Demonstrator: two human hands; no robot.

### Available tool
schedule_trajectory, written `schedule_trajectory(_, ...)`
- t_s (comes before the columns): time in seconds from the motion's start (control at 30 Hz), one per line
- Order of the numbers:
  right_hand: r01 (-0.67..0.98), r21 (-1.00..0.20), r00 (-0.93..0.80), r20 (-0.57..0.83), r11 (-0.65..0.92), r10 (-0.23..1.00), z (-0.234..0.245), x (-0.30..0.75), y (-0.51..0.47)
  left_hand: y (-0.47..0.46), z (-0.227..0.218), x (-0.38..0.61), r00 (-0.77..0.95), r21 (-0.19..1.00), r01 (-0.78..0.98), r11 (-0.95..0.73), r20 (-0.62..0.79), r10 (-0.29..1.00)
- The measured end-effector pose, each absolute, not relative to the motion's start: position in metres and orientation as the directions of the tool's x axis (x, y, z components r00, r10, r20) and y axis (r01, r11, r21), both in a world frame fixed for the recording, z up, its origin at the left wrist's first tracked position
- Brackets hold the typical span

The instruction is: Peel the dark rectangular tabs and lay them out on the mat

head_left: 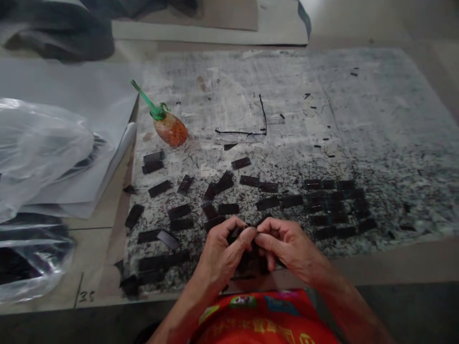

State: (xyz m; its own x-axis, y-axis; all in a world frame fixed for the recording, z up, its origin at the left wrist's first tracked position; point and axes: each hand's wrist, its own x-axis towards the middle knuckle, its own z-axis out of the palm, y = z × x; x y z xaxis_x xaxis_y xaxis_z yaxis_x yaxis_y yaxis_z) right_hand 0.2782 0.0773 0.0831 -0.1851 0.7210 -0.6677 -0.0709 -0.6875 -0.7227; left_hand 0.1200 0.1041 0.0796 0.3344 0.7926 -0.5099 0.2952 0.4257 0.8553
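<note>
My left hand (224, 248) and my right hand (287, 243) meet fingertip to fingertip at the near edge of the work mat (358, 119). Both are closed in a pinch on a small black strip piece (251, 255) held between them; most of it is hidden by the fingers. Several flat black rectangular pieces (229, 209) lie scattered on the mat just beyond my hands, with a tighter group (333, 205) to the right.
A small orange bottle with a green nozzle (167, 124) lies on the mat's left. A thin black cord (263, 117) lies mid-mat. Clear plastic bags (39, 143) with dark material sit at left. Grey sheets and dark cloth (60, 28) lie behind.
</note>
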Motion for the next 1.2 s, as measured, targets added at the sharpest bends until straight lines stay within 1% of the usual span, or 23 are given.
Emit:
schedule_trajectory(0.1,-0.084,-0.697,-0.245,-0.678,-0.712,0.693,0.083,0.279,0.077,0.105,0.078,0.114,0.394,0.862,0.327,0.387,-0.497,0.773)
schedule_trajectory(0.3,-0.161,-0.660,-0.223,-0.700,-0.734,0.678,0.079,0.272,0.076,0.094,0.076,0.121,0.270,0.876,0.353,0.328,-0.431,0.861)
schedule_trajectory(0.4,-0.166,-0.648,-0.206,-0.714,-0.743,0.669,0.078,0.270,0.075,0.092,0.075,0.123,0.257,0.873,0.353,0.335,-0.435,0.863)
schedule_trajectory(0.6,-0.156,-0.628,-0.230,-0.728,-0.763,0.646,0.076,0.273,0.072,0.095,0.071,0.115,0.366,0.860,0.325,0.394,-0.499,0.786)
schedule_trajectory(0.77,-0.186,-0.608,-0.196,-0.747,-0.772,0.636,0.073,0.273,0.073,0.091,0.064,0.117,0.299,0.872,0.314,0.375,-0.466,0.833)
schedule_trajectory(0.87,-0.185,-0.609,-0.162,-0.755,-0.771,0.635,0.072,0.271,0.073,0.091,0.062,0.118,0.288,0.873,0.314,0.374,-0.462,0.838)
schedule_trajectory(1.0,-0.159,-0.616,-0.154,-0.757,-0.772,0.635,0.071,0.271,0.073,0.093,0.060,0.115,0.337,0.859,0.312,0.406,-0.500,0.798)
schedule_trajectory(1.2,-0.067,-0.607,-0.238,-0.761,-0.792,0.603,0.065,0.272,0.058,0.084,0.063,0.104,0.470,0.820,0.305,0.483,-0.571,0.673)
